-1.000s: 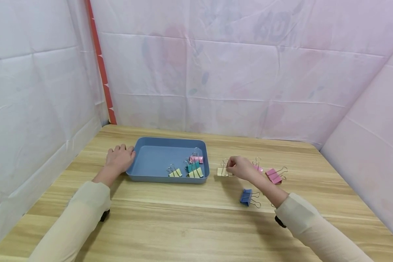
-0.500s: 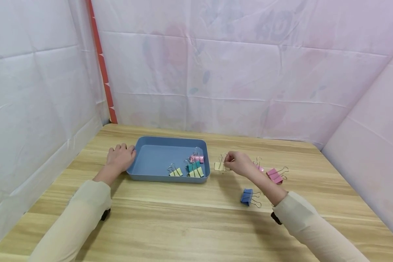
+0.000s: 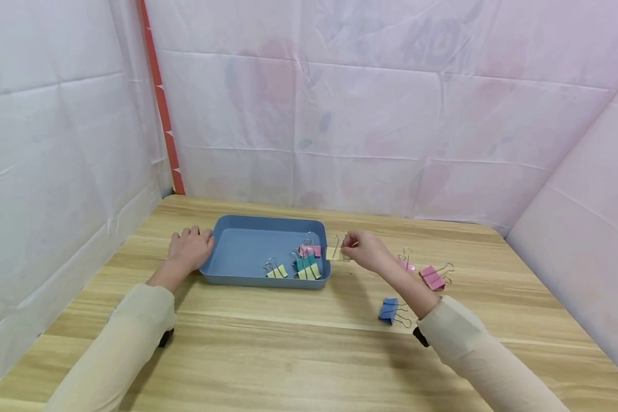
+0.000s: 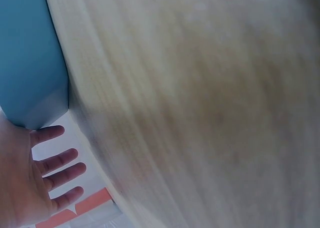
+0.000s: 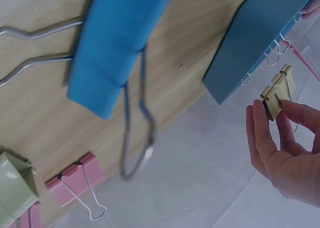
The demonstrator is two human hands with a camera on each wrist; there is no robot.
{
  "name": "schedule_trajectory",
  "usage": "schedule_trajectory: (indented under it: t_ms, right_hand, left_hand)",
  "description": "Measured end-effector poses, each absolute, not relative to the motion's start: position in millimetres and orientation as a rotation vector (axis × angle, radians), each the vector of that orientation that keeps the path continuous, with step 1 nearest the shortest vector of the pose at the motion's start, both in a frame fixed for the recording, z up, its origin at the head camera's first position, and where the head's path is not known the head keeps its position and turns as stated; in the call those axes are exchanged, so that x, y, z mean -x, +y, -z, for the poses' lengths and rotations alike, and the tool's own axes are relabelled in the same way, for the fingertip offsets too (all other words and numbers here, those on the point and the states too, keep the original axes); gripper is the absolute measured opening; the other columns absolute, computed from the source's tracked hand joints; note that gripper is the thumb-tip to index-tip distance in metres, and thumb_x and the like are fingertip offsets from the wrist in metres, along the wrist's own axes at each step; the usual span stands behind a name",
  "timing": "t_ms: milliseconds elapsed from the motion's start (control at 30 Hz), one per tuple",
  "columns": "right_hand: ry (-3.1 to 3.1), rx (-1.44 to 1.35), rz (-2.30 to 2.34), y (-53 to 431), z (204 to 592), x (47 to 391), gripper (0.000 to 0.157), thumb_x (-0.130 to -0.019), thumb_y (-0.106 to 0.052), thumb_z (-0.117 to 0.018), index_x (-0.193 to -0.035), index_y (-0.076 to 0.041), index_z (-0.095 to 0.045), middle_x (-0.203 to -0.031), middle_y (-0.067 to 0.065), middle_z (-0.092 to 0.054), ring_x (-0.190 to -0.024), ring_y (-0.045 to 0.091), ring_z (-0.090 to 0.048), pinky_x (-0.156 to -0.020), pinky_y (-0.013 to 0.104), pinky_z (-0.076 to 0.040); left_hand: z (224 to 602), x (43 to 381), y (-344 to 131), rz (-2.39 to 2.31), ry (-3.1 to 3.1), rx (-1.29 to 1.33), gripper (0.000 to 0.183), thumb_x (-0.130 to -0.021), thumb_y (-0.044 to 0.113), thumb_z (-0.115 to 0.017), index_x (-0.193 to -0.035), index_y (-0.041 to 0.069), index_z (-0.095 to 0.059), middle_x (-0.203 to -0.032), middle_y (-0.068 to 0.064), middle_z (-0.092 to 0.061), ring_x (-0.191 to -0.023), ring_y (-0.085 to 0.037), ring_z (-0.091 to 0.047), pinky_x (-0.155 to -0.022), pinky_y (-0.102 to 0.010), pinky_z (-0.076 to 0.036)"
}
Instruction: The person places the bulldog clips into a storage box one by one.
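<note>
My right hand [image 3: 367, 250] pinches a pale yellow binder clip [image 3: 332, 253] between thumb and fingers, held up by the right wall of the blue tray [image 3: 262, 282]. In the right wrist view the clip [image 5: 281, 91] shows its wire handles. My left hand [image 3: 189, 250] rests against the tray's left end; the left wrist view has its fingers [image 4: 65, 175] extended beside the tray wall. Inside the tray, at the right, lie a pink clip [image 3: 315, 250], a teal clip [image 3: 304, 262] and two yellow clips, one [image 3: 309, 273] near the corner, another [image 3: 276, 273] left of it.
On the wooden table [image 3: 288, 355], a blue binder clip [image 3: 388, 310] lies below my right forearm. Pink clips [image 3: 432, 278] lie to the right, one [image 3: 405, 265] partly behind the arm. The right wrist view also has a pale green clip [image 5: 14, 188]. White sheeting [image 3: 309, 114] surrounds the table.
My right hand has lifted the yellow clip from the table and carried it left, up to the tray's right wall. The left hand has stayed put.
</note>
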State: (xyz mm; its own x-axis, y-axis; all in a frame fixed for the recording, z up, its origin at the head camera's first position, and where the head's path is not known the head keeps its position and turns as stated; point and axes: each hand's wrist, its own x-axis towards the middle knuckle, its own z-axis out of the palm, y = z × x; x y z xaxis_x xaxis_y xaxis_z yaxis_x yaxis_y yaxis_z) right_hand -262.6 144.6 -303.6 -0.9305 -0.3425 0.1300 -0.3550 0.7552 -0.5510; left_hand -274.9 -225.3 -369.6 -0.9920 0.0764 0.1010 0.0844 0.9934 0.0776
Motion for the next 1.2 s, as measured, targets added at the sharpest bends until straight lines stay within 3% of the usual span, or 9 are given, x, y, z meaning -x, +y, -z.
schedule_trajectory:
  t_ms: [467, 700, 1200]
  right_hand:
    - [-2.905, -0.607, -0.962, 122, 298, 268, 0.007, -0.076, -0.013, -0.056, -0.071, -0.008, -0.054, -0.071, 0.002, -0.055, -0.062, 0.014, -0.051, -0.053, 0.026, -0.04]
    - [-2.9, -0.614, -0.915, 107, 295, 274, 0.006, -0.076, -0.015, -0.056, -0.073, -0.009, -0.056, -0.076, 0.002, -0.057, -0.072, 0.015, -0.054, -0.057, 0.027, -0.042]
    - [-2.831, -0.668, -0.879, 93, 311, 287, 0.006, -0.073, -0.005, -0.057, -0.068, -0.006, -0.053, -0.067, 0.002, -0.054, -0.059, 0.013, -0.049, -0.052, 0.023, -0.041]
  left_hand:
    - [369, 275, -225, 0.119, -3.043, 0.124, 0.041, -0.088, 0.029, -0.025, -0.12, 0.006, -0.039, -0.109, -0.022, -0.038, -0.1, -0.037, -0.033, -0.075, -0.053, -0.024]
    - [369, 275, -225, 0.112, -3.041, 0.121, 0.041, -0.088, 0.029, -0.025, -0.121, 0.006, -0.038, -0.11, -0.021, -0.037, -0.1, -0.037, -0.033, -0.076, -0.053, -0.024]
    - [371, 277, -224, 0.11, -3.037, 0.119, 0.042, -0.088, 0.029, -0.026, -0.12, 0.006, -0.039, -0.109, -0.021, -0.038, -0.099, -0.037, -0.033, -0.075, -0.053, -0.024]
